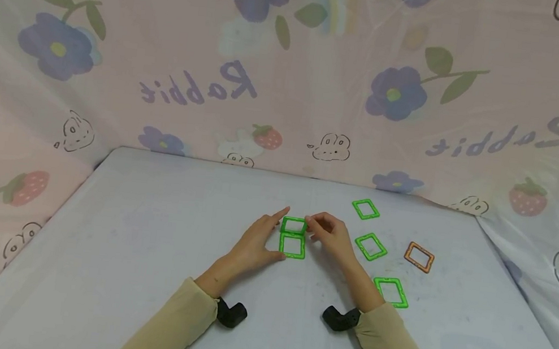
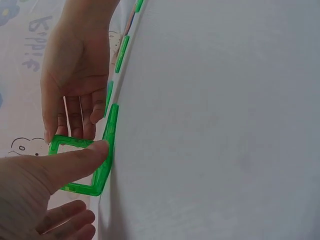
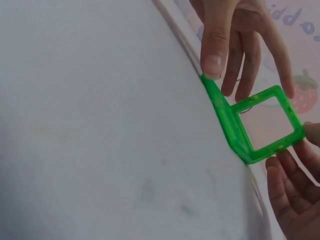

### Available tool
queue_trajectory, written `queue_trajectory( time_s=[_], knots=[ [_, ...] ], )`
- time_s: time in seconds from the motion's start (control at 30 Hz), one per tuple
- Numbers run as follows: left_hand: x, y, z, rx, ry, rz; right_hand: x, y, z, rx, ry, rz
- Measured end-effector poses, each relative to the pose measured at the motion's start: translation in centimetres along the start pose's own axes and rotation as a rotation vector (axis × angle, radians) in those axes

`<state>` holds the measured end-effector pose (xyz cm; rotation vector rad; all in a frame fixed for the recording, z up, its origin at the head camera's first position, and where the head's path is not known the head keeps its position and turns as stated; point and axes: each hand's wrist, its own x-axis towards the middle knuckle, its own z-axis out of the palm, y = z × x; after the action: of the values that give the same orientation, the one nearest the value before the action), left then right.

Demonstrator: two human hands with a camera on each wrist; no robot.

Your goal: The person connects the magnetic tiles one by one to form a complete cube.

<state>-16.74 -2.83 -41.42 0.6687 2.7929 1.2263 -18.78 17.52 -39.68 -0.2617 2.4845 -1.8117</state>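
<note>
A green square magnetic tile (image 1: 291, 256) lies flat on the white table, and a second green square tile (image 3: 295, 114) stands upright along its far edge. My right hand (image 1: 332, 240) pinches the upright tile at its upper right corner between thumb and forefinger. On the other side, my left hand (image 1: 254, 240) spans both tiles with fingers mostly straight. Its thumb (image 3: 215, 62) touches the flat tile's near left corner, while its forefinger reaches up beside the upright tile's left side. In the left wrist view, the left thumb partly covers the tiles.
To the right lie three more green four-sided tiles: one far back (image 1: 357, 210), one midway (image 1: 362, 250) and one nearer (image 1: 387, 279), partly behind the right forearm. An orange tile (image 1: 416, 265) lies further right. A patterned cloth (image 1: 309, 86) hangs behind the table.
</note>
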Motion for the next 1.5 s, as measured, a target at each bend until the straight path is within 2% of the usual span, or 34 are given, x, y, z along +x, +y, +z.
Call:
queue_trajectory(
  time_s=[0.33, 0.5, 0.63, 0.83, 1.33, 1.5],
  knots=[
    [-0.1, -0.2, 0.0, 0.018, -0.015, -0.004, -0.2, -0.7, 0.3, 0.001, 0.024, 0.046],
    [0.0, -0.1, -0.1, 0.028, -0.022, -0.010, -0.3, -0.6, 0.0, -0.018, 0.010, 0.037],
    [0.0, 0.0, -0.1, 0.037, -0.026, -0.013, 0.0, 0.7, -0.6, -0.019, 0.013, 0.022],
    [0.0, -0.2, 0.1, 0.042, -0.029, -0.012, 0.4, 2.9, -1.7, -0.052, 0.060, 0.025],
    [0.0, -0.6, 0.4, 0.042, -0.019, 0.000, -0.8, 3.2, -4.0, -0.130, 0.096, 0.015],
    [0.0, -0.6, 0.4, 0.041, -0.022, -0.003, -1.5, 2.9, -5.0, -0.201, 0.150, 0.013]
  ],
)
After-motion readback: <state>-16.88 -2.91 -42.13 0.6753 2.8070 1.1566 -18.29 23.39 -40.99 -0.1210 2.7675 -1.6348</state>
